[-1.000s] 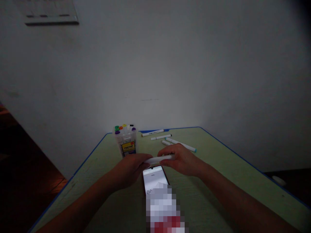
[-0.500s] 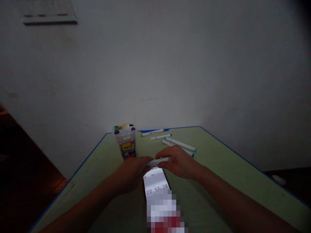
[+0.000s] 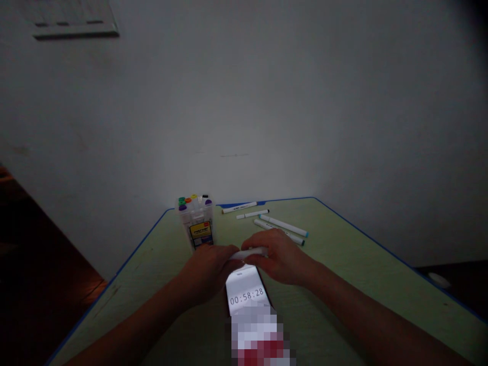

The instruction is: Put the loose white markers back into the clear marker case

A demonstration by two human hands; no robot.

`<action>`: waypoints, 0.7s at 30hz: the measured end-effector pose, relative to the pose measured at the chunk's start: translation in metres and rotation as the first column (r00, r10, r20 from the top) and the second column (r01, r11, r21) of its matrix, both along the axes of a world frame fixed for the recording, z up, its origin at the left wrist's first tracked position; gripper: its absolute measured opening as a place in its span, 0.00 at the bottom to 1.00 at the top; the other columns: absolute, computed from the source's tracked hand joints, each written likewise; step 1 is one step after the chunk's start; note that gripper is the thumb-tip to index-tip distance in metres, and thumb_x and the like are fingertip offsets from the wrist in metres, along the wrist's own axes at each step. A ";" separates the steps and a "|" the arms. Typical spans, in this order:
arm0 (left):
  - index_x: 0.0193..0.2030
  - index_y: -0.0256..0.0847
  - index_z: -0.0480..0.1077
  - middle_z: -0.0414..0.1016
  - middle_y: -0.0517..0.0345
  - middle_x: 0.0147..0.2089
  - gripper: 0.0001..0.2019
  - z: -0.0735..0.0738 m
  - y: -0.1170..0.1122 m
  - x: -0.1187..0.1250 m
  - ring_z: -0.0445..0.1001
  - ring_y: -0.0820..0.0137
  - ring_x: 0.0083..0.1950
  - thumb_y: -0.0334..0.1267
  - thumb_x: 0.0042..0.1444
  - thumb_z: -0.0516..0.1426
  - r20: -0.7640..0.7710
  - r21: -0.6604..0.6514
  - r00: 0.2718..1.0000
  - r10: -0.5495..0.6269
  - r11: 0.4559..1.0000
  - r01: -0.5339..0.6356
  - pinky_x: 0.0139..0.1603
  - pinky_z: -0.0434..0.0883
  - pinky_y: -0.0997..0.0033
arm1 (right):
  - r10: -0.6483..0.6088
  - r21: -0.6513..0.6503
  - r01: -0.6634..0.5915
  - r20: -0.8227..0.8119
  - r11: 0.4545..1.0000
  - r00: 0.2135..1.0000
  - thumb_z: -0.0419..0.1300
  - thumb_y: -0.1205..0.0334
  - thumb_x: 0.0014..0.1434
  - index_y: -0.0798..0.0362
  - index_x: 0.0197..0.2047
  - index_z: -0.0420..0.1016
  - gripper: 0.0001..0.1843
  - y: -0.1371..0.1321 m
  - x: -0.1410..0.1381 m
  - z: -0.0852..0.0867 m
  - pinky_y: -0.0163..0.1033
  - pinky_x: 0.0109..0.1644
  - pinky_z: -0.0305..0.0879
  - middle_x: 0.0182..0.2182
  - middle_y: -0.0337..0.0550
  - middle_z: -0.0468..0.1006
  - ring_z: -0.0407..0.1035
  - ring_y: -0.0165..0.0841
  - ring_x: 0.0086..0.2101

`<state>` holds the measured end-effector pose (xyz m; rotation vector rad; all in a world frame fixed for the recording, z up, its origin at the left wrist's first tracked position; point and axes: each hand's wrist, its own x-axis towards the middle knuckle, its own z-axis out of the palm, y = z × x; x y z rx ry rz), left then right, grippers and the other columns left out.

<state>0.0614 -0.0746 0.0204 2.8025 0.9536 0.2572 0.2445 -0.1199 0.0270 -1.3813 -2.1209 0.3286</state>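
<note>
A white marker [image 3: 249, 252] is held level between my two hands, above the top end of a lit phone [image 3: 246, 284]. My left hand [image 3: 209, 269] is closed around its left end, fingers partly hidden behind the thumb side. On the other end, my right hand [image 3: 280, 256] grips it between thumb and fingers. The phone lies on the table and reads 00:58:28; its lower part is blurred out. Just beyond my left hand stands a clear plastic marker case [image 3: 196, 218] with several coloured caps showing at the top.
Loose on the green table [image 3: 343, 264] lie a brown-ended marker [image 3: 239, 208], a thin black-tipped marker [image 3: 252, 214], a light-blue-ended marker [image 3: 284, 226] and a dark-ended marker [image 3: 280, 232]. A pale wall [image 3: 244, 101] rises behind the table's blue edge.
Both hands keep their hold on the marker with hardly any shift. The view has moved very slightly.
</note>
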 end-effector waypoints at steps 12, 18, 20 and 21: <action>0.42 0.37 0.71 0.78 0.50 0.34 0.16 -0.001 0.004 -0.003 0.75 0.65 0.33 0.44 0.63 0.46 0.034 0.009 0.997 -0.067 0.998 0.067 0.31 0.63 0.72 | 0.006 -0.029 -0.006 0.017 1.000 1.000 0.57 0.65 0.53 0.55 0.34 0.78 0.08 -0.005 -0.003 0.005 0.34 0.32 0.54 0.28 0.43 0.79 0.69 0.31 0.29; 0.45 0.38 0.70 0.78 0.50 0.35 0.15 -0.001 0.003 -0.002 0.75 0.64 0.34 0.43 0.63 0.46 0.014 0.014 0.998 -0.056 0.998 0.056 0.31 0.63 0.71 | 0.001 -0.046 -0.001 -0.002 0.999 1.000 0.57 0.65 0.53 0.56 0.35 0.78 0.09 -0.005 -0.005 0.007 0.34 0.32 0.55 0.29 0.44 0.79 0.69 0.31 0.30; 0.45 0.38 0.70 0.78 0.51 0.34 0.15 -0.001 0.003 -0.002 0.75 0.64 0.33 0.43 0.63 0.46 0.016 0.025 0.998 -0.067 0.997 0.067 0.31 0.63 0.71 | -0.008 -0.047 0.008 0.006 0.999 1.000 0.57 0.66 0.53 0.56 0.35 0.78 0.09 -0.005 -0.005 0.007 0.34 0.32 0.56 0.29 0.44 0.79 0.70 0.31 0.30; 0.44 0.38 0.70 0.78 0.51 0.34 0.15 -0.001 0.002 -0.003 0.75 0.65 0.33 0.42 0.63 0.46 0.015 0.027 0.998 -0.068 0.997 0.067 0.31 0.62 0.71 | -0.011 -0.048 0.012 0.011 0.999 1.000 0.57 0.65 0.53 0.56 0.35 0.78 0.09 -0.005 -0.006 0.007 0.34 0.32 0.56 0.29 0.44 0.79 0.70 0.32 0.30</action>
